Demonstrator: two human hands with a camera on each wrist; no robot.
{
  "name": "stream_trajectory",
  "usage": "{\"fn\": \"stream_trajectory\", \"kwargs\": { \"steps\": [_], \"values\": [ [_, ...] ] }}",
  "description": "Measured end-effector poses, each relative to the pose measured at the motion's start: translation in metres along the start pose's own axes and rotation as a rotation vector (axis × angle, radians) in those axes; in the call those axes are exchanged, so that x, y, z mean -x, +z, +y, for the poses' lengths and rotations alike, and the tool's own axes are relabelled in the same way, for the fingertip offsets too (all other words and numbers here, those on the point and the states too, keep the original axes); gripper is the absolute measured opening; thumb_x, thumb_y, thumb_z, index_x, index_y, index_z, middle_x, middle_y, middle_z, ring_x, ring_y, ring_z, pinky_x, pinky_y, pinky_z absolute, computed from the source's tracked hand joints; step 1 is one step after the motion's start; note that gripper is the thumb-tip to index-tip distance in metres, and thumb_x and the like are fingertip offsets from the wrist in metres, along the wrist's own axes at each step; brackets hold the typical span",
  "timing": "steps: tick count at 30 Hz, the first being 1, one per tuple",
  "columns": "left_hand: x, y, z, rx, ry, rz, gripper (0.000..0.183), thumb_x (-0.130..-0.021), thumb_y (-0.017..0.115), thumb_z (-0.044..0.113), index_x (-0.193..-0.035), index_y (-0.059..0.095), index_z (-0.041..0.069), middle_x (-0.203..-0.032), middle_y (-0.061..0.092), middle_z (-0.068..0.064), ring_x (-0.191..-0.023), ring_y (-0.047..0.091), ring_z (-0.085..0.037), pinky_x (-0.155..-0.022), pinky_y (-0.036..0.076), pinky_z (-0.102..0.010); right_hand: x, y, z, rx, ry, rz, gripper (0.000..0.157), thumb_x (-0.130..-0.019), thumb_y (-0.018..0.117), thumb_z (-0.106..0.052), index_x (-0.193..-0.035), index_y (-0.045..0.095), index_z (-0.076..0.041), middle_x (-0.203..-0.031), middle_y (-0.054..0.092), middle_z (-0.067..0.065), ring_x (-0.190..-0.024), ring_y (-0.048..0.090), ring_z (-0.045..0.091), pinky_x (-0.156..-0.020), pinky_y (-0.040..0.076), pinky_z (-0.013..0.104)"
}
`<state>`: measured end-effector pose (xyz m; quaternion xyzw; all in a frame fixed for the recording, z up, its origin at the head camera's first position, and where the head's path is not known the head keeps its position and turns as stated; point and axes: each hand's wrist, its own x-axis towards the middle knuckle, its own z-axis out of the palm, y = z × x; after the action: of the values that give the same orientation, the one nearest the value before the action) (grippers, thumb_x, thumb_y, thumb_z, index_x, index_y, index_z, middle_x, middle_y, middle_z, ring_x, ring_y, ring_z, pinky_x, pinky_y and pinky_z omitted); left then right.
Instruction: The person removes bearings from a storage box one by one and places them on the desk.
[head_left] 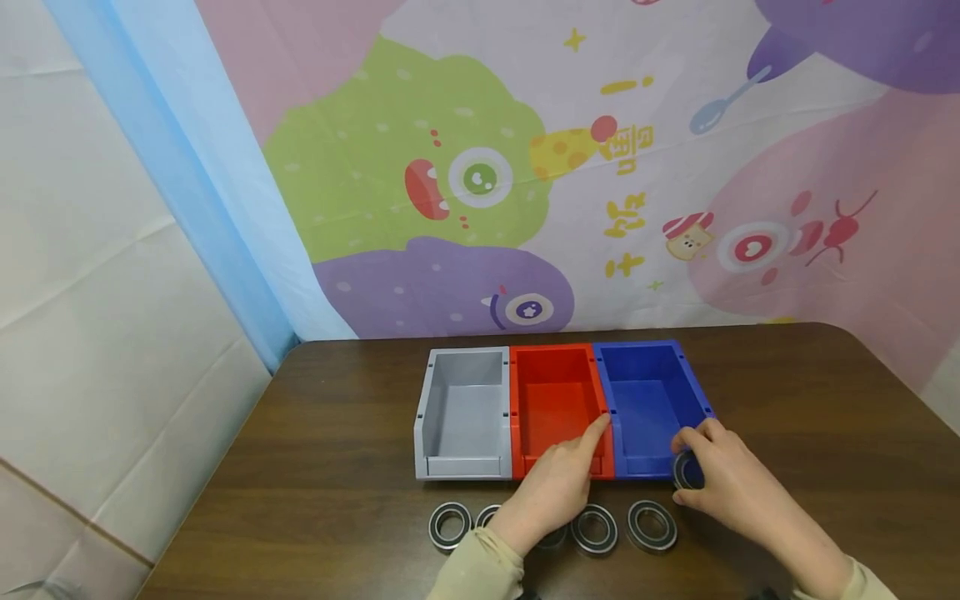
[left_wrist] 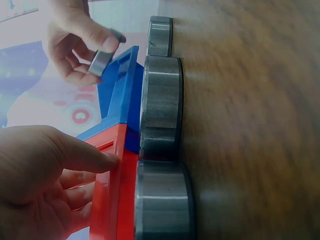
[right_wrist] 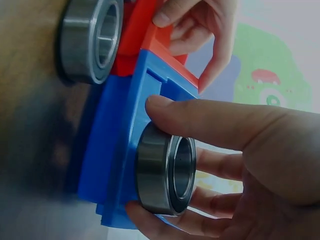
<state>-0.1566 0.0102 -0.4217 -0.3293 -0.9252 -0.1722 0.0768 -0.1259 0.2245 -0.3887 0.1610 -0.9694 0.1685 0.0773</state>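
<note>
My right hand [head_left: 723,475] grips a ball bearing [head_left: 686,471] between thumb and fingers, beside the front right corner of the blue bin [head_left: 645,412]. The right wrist view shows this bearing [right_wrist: 167,170] as a thick steel ring with a dark seal, close over the bin's front edge. My left hand [head_left: 555,483] holds the front wall of the red bin [head_left: 558,400]. In the left wrist view its thumb presses the outer face, with the other fingers behind the wall. Both bins stand side by side, open at the top, with nothing visible inside.
A grey bin [head_left: 468,412] adjoins the red one on the left. Several more bearings lie flat in a row before the bins, among them the leftmost bearing [head_left: 432,527] and the rightmost bearing [head_left: 633,527]; my left forearm partly covers the middle ones. A printed cloth [head_left: 450,100] hangs behind the brown table [head_left: 337,467].
</note>
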Motion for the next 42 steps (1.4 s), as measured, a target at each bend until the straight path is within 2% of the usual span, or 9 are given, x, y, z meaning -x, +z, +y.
{"fn": "stream_trajectory", "kwargs": {
  "steps": [15,23,31,42],
  "values": [
    [0.000,-0.001,0.001,0.015,-0.021,-0.020,0.070,-0.078,0.064,0.003,-0.139,0.029,0.012,-0.073,0.059,0.000,-0.065,0.058,-0.012,-0.068,0.050,-0.018,0.020,0.013,0.006,0.015,-0.080,-0.106,0.044,-0.052,0.085,-0.020,-0.087,0.060,-0.012,-0.082,0.047,-0.002,-0.072,0.048,0.010,-0.062,0.045,0.030],
    [0.000,0.000,0.001,0.008,-0.014,-0.011,0.070,-0.078,0.063,0.003,-0.139,0.029,0.011,-0.073,0.059,0.000,-0.065,0.058,-0.012,-0.068,0.050,-0.018,0.026,0.019,0.007,-0.036,-0.052,-0.211,0.041,-0.056,0.083,-0.017,-0.089,0.060,-0.015,-0.085,0.048,-0.003,-0.071,0.048,0.009,-0.059,0.043,0.026],
    [-0.001,-0.002,0.001,0.013,-0.021,-0.018,0.071,-0.079,0.064,0.004,-0.139,0.029,0.012,-0.074,0.059,0.000,-0.065,0.058,-0.011,-0.068,0.050,-0.018,0.028,0.023,0.008,-0.043,-0.076,-0.229,0.038,-0.059,0.080,-0.012,-0.090,0.059,-0.017,-0.088,0.050,-0.003,-0.072,0.049,0.009,-0.058,0.043,0.028],
    [0.000,-0.001,0.000,0.011,-0.026,-0.019,0.071,-0.079,0.063,0.005,-0.140,0.028,0.012,-0.076,0.061,0.000,-0.066,0.059,-0.012,-0.068,0.050,-0.019,0.030,0.031,0.003,0.050,-0.050,-0.226,0.040,-0.054,0.082,-0.012,-0.088,0.060,-0.016,-0.083,0.049,-0.004,-0.074,0.050,0.012,-0.062,0.045,0.033]
  ]
}}
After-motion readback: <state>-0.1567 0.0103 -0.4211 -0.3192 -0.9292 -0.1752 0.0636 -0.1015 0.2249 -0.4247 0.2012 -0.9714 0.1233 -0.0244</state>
